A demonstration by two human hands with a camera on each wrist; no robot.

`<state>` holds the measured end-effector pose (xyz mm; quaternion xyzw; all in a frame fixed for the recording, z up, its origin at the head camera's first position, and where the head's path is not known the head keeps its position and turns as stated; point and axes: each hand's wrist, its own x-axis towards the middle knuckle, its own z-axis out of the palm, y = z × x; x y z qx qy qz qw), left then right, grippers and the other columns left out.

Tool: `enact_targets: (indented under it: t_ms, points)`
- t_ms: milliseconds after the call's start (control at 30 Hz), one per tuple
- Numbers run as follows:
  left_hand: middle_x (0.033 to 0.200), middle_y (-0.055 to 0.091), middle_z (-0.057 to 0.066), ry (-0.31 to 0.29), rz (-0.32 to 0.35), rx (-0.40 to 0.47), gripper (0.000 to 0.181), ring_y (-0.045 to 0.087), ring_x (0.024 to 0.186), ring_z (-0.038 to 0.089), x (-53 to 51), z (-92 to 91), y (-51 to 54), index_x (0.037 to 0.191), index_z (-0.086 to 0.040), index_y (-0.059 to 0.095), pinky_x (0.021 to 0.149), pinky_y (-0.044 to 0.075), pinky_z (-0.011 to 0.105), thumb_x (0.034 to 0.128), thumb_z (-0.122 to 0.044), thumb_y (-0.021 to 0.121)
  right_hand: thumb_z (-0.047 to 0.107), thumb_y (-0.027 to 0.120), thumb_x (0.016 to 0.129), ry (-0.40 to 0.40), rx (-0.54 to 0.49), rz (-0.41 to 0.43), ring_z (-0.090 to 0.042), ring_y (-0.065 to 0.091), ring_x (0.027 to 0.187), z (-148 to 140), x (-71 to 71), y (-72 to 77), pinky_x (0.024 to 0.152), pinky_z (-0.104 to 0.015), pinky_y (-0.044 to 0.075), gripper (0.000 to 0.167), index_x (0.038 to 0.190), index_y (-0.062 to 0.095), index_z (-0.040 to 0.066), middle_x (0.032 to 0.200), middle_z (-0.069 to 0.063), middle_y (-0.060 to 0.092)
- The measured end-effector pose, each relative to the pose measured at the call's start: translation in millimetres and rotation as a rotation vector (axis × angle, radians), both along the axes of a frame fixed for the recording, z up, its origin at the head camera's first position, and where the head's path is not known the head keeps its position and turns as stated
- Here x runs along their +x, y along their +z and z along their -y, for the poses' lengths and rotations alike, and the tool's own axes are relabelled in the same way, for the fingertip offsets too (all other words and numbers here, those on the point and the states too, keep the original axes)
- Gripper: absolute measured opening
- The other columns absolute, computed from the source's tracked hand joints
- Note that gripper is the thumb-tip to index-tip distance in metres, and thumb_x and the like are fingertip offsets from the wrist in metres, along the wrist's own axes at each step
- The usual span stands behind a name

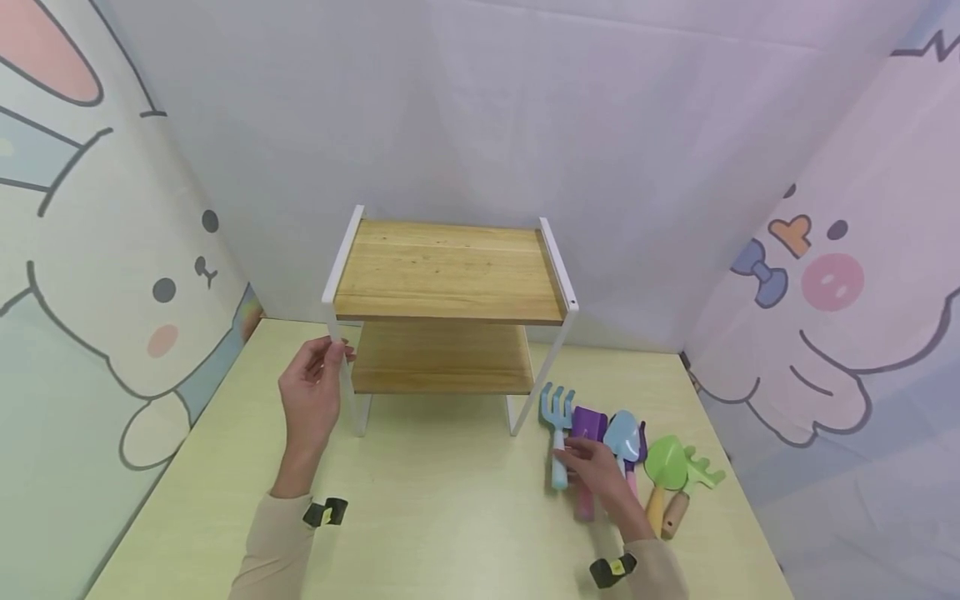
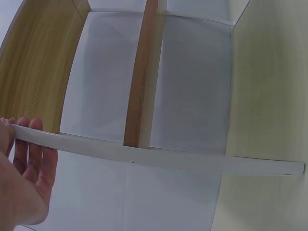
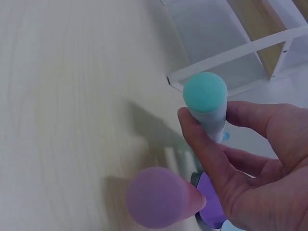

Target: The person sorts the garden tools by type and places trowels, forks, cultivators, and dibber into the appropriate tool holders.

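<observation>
A two-tier wooden shelf (image 1: 450, 271) with white metal side frames stands at the back of the table. At its left front leg (image 2: 183, 161) my left hand (image 1: 311, 396) holds the white frame, fingers curled around it in the left wrist view. My right hand (image 1: 600, 475) pinches the handle of a light blue hand rake (image 1: 558, 417) beside the shelf's right leg. In the right wrist view the rake's rounded teal handle end (image 3: 205, 92) sits between thumb and fingers. A purple shovel (image 1: 588, 423) with a pink handle (image 3: 159, 197) lies right beside it.
Farther right on the pale table (image 1: 435, 517) lie a light blue trowel (image 1: 623, 435), a green trowel (image 1: 666, 462) with a yellow handle, and a green rake (image 1: 702, 472). A grey curtain (image 1: 465, 125) hangs behind; cartoon-printed cloths flank both sides.
</observation>
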<state>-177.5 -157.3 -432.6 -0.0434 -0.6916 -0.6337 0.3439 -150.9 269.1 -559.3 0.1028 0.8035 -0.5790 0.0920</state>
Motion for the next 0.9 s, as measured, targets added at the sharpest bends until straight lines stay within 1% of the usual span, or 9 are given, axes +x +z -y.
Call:
enact_targets:
  t_ms: [100,233,400,500,600,667,800,900]
  points:
    - [0.091,0.072,0.004,-0.001,0.001,-0.004,0.017,0.070,0.084,0.005,-0.1,0.0,0.0,0.109,0.010,0.067,0.083,0.056,0.020,0.1035,-0.005,0.061,0.015,0.076,0.095,0.018,-0.018,-0.007,-0.026,0.072,0.092,-0.5,2.4,3.8,0.076,-0.038,0.062,0.048,0.132,0.059,-0.011,0.112,-0.021,0.071]
    - [0.091,0.071,0.001,-0.005,0.004,-0.002,0.017,0.070,0.084,0.005,-0.5,0.1,-0.3,0.109,0.009,0.067,0.083,0.056,0.018,0.1038,-0.005,0.061,0.018,0.076,0.095,0.024,0.012,-0.014,-0.025,0.071,0.094,-1.5,5.1,8.2,0.077,-0.037,0.061,0.051,0.135,0.059,-0.009,0.116,-0.021,0.071]
    - [0.091,0.072,0.003,-0.010,-0.003,0.005,0.017,0.070,0.083,0.005,-1.8,0.6,-1.6,0.108,0.010,0.067,0.081,0.055,0.016,0.1036,-0.005,0.061,0.022,0.077,0.094,0.012,0.040,-0.016,-0.024,0.071,0.098,-3.9,7.2,13.9,0.079,-0.036,0.061,0.052,0.136,0.060,-0.005,0.118,-0.019,0.071]
    - [0.090,0.072,0.004,-0.008,-0.004,0.005,0.017,0.070,0.082,0.005,-2.4,1.2,-3.1,0.108,0.011,0.067,0.080,0.055,0.016,0.1036,-0.005,0.061,0.022,0.077,0.094,0.007,0.036,-0.022,-0.025,0.072,0.097,-6.0,8.3,17.0,0.081,-0.037,0.061,0.052,0.136,0.060,-0.003,0.117,-0.018,0.071]
    - [0.090,0.072,0.004,-0.007,-0.001,0.003,0.018,0.070,0.082,0.005,-2.8,1.5,-4.5,0.107,0.011,0.066,0.080,0.055,0.016,0.1038,-0.005,0.061,0.024,0.077,0.094,0.006,0.032,-0.032,-0.027,0.073,0.095,-8.3,9.3,20.2,0.082,-0.039,0.061,0.054,0.138,0.059,-0.002,0.119,-0.019,0.070]
    - [0.090,0.072,0.005,-0.012,0.000,0.007,0.018,0.070,0.082,0.005,-3.3,1.4,-5.2,0.107,0.012,0.066,0.080,0.055,0.016,0.1040,-0.005,0.060,0.026,0.078,0.094,0.007,0.030,-0.037,-0.028,0.073,0.095,-9.7,10.9,23.3,0.082,-0.040,0.061,0.057,0.139,0.057,-0.002,0.121,-0.021,0.069]
    - [0.090,0.072,0.011,-0.010,-0.003,0.003,0.017,0.069,0.082,0.005,-3.8,1.0,-5.3,0.107,0.011,0.066,0.079,0.055,0.016,0.1041,-0.004,0.060,0.032,0.079,0.092,0.009,0.029,-0.032,-0.027,0.073,0.095,-12.2,13.9,29.7,0.082,-0.037,0.061,0.064,0.143,0.055,0.001,0.129,-0.023,0.066]
    - [0.091,0.071,0.015,-0.019,-0.016,0.014,0.015,0.069,0.082,0.006,-3.7,0.2,-4.1,0.107,0.011,0.066,0.080,0.056,0.016,0.1035,-0.002,0.060,0.033,0.080,0.091,0.010,0.031,-0.041,-0.027,0.073,0.094,-14.5,15.6,33.7,0.079,-0.036,0.062,0.065,0.142,0.055,0.001,0.129,-0.023,0.065]
